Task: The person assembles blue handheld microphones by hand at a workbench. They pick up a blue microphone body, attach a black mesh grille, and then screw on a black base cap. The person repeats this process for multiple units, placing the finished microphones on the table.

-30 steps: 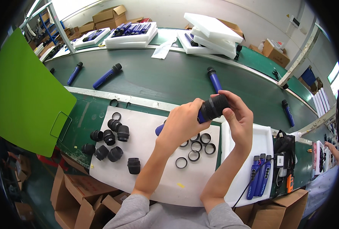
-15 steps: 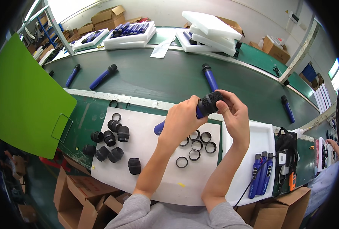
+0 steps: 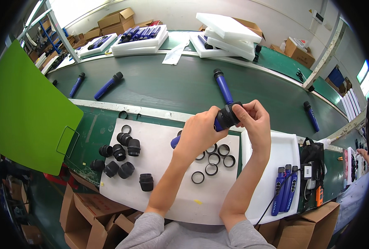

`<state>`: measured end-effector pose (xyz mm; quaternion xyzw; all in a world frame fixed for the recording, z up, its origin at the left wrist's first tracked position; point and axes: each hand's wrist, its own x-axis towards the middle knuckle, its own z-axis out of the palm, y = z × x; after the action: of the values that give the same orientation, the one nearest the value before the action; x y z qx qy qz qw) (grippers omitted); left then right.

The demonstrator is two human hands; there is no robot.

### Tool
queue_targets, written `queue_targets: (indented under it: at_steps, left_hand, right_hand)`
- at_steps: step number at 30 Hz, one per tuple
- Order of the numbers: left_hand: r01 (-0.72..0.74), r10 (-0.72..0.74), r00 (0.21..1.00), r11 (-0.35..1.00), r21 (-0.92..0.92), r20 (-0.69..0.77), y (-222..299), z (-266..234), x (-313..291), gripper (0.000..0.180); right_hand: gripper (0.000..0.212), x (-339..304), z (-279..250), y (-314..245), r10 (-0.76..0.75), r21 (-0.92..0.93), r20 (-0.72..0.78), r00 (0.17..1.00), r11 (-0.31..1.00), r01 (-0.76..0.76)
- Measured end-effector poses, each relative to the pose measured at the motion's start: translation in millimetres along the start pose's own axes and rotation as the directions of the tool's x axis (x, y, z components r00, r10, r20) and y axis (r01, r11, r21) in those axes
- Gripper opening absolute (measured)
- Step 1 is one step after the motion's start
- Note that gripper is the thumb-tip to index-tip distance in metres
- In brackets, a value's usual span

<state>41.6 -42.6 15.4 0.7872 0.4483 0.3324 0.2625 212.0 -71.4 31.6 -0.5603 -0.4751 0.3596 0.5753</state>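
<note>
A blue microphone [image 3: 223, 120] with a black mesh head is held up over the white work sheet [image 3: 172, 199]. My left hand [image 3: 197, 129] is wrapped round its blue body, whose lower end sticks out to the left. At the head end, my right hand [image 3: 254, 120] is closed with thumb and fingers round the black top. Several black rings [image 3: 214, 159] lie on the sheet below my hands. To the left sit several black microphone heads [image 3: 126, 169], one [image 3: 146, 182] apart from the others near my left forearm.
Loose blue microphones [image 3: 222, 86] lie on the green conveyor belt [image 3: 163, 83] beyond. At right, a white foam tray [image 3: 271, 143] holds several microphones [image 3: 285, 190]. A green panel [image 3: 31, 112] stands at left. Foam trays [image 3: 136, 49] line the far side. Cardboard boxes [image 3: 89, 211] sit below. Another person's hand [image 3: 364, 155] shows at far right.
The microphones on the belt have shifted a little to the left. My right hand's fingers have turned and moved further over the black head; my left hand keeps its hold.
</note>
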Motion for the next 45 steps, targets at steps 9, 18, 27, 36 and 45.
queue_targets:
  at_steps: [9,18,27,36,45]
  left_hand:
    - [0.018,0.009,0.997,0.934,-0.357,0.075,-1,0,1,0.034]
    - [0.047,-0.048,0.999,0.998,-0.037,-0.018,-7,10,7,0.034]
    - [0.047,-0.039,0.998,0.98,-0.192,0.045,-4,5,5,0.036]
    - [0.022,-0.021,0.997,1.0,0.001,-0.069,-7,13,6,0.034]
    - [0.045,-0.038,0.999,0.97,-0.238,0.034,-4,5,4,0.034]
  right_hand:
    - [0.065,7,-1,14,-0.24,0.452,0.253,0.937,0.886,0.104]
    - [0.054,10,14,15,0.023,0.066,-0.048,0.999,0.998,-0.02]
    - [0.063,8,-1,17,-0.252,0.476,0.235,0.939,0.872,0.115]
    - [0.051,8,7,16,-0.016,0.106,0.012,1.0,0.994,0.014]
    - [0.064,11,-2,20,-0.259,0.441,0.229,0.938,0.887,0.138]
